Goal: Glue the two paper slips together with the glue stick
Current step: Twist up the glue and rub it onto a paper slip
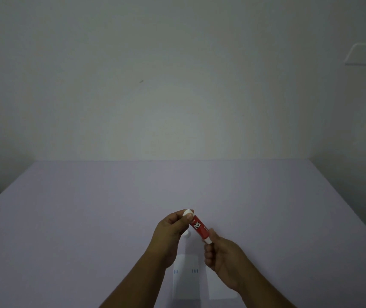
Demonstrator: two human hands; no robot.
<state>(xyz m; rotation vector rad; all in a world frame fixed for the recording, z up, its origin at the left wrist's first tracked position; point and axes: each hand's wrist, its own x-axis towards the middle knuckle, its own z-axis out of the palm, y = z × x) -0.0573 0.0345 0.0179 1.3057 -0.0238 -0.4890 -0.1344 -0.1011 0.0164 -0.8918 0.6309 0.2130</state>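
I hold the red plastic glue stick (199,227) in the air above the pale lilac surface (88,218), tilted so that its top end points up and away to the left. It is a slim cylinder with a glossy red body, white lettering that reads "GLUE STICK" along its side, and white plastic at both ends. My left hand (174,225) pinches the white cap end (187,212) between thumb and fingertips. My right hand (224,258) is closed around the white base, thumb on top and the other fingers curled under.

Below my hands, flat on the surface, lie two white rectangular paper slips side by side. The left paper slip (186,278) carries small blue marks near its upper part; the right paper slip (219,287) is plain and partly hidden under my right wrist. Both look thin, smooth and matte. A small white round object (186,234) shows just below my left hand; I cannot tell what it is.
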